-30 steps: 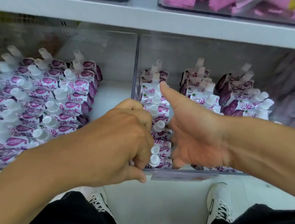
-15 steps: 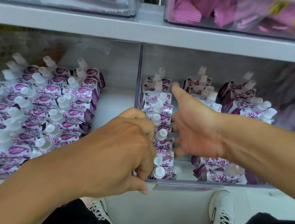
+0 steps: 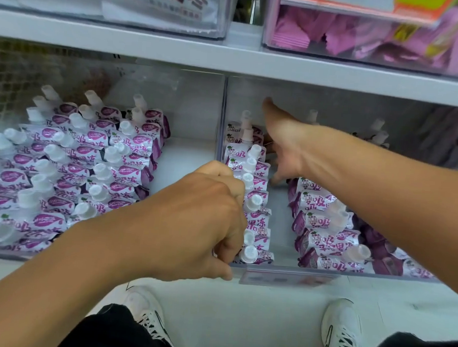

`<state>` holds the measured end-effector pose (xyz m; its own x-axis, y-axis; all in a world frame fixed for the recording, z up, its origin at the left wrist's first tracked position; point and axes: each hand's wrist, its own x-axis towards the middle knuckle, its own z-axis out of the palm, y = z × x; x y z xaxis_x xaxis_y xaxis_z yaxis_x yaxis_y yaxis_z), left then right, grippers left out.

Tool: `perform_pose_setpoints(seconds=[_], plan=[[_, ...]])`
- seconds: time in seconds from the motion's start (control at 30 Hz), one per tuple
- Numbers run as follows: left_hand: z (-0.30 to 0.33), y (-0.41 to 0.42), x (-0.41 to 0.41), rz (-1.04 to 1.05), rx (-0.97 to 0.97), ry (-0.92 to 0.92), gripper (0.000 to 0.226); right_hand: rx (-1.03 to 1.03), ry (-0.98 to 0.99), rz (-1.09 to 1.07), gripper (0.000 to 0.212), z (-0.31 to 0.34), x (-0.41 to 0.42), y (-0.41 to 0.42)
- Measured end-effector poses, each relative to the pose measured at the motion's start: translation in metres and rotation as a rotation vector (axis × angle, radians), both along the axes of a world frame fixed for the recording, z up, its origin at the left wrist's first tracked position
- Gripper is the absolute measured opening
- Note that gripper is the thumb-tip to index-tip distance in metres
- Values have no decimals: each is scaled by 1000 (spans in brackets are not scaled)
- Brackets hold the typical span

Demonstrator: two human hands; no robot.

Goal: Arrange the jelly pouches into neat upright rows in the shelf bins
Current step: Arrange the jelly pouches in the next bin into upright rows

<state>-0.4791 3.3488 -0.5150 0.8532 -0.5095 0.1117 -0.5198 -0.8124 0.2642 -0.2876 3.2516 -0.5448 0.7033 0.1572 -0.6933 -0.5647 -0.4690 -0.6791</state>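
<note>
Purple-and-white jelly pouches with white caps fill two clear shelf bins. In the right bin (image 3: 373,276) a tight upright row (image 3: 257,200) runs along the left wall. My left hand (image 3: 199,220) is curled against the front of that row, fingers closed around the front pouches. My right hand (image 3: 287,150) reaches deep into the same bin, thumb up and fingers spread downward beside the row's rear pouches. A looser, leaning row (image 3: 324,235) lies under my right forearm. The left bin (image 3: 10,254) holds several leaning rows of pouches (image 3: 86,162).
A grey shelf board (image 3: 231,55) hangs low over the bins. Above it stand a clear bin of white packs (image 3: 153,3) and one of pink packs (image 3: 370,39). A label strip (image 3: 282,279) sits on the right bin's front. My shoes (image 3: 341,332) are on the pale floor.
My right hand has moved from the bin's front toward its back, uncovering the leaning row. My left hand has stayed on the front of the left row.
</note>
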Motion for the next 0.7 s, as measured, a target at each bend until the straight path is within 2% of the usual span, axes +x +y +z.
perform_pose_setpoints(seconds=[0.07,0.17,0.27,0.33,0.43,0.5,0.6,0.7], plan=[[1,-1,-1,5,11,16,32,79,57,-59,92,-4,10,-8],[0,1,-2,-12,28,14,30,221,88,-117,75,-9,13,-7],[-3,5,-1,-22,35,41,27,218,-47,-79,91,-23,19,-2],[-5,6,0,-26,47,52,28,258,4,-68,96,-17,13,-2],[-4,5,1,-34,70,58,29,360,110,-64,81,-3,4,-8],[-3,5,2,-28,86,59,29,396,161,-39,79,7,-2,-9],[-2,3,0,-5,102,33,26,224,-152,137,66,21,-31,-28],[1,-1,-4,27,115,13,38,82,-430,491,78,44,-81,-71]])
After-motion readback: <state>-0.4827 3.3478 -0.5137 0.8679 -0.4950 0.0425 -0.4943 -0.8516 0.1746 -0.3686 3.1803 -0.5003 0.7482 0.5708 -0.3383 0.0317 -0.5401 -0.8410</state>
